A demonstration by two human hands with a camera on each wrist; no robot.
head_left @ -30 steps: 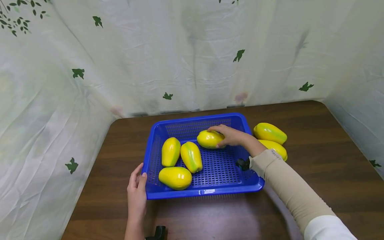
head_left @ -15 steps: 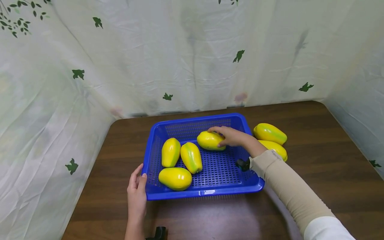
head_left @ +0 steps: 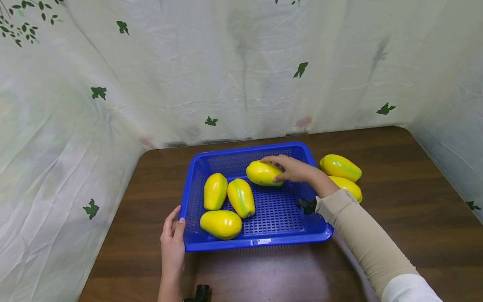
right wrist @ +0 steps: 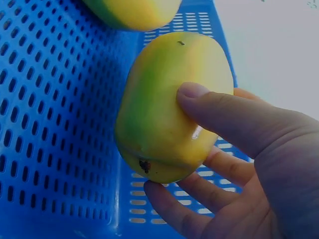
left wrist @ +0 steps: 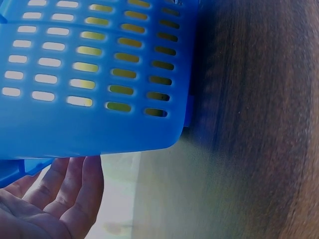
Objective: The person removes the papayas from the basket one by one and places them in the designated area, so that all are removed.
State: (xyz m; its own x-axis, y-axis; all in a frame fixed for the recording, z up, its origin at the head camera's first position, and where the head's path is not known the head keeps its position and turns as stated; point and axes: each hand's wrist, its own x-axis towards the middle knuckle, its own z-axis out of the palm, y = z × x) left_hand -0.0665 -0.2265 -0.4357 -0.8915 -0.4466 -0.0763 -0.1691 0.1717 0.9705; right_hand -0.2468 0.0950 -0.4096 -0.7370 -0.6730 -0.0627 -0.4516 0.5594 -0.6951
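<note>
In the head view, a blue plastic basket with slotted walls sits on the table. My left hand grips its left rim near the front corner; the left wrist view shows fingers against that rim. Toward the back of the basket, my right hand holds a yellow papaya. In the right wrist view the thumb lies across this papaya, which has a green streak, with fingers behind it. Several papayas lie at the left inside: one upright, one green-striped, one sideways in front.
Right of the basket, two papayas lie on the brown wooden table: one farther back, one nearer and partly hidden by the right arm. A pale curtain with green bird prints hangs behind the table.
The papaya in my right hand has risen slightly and shifted a little left within the basket. My left hand and the basket stay where they were.
</note>
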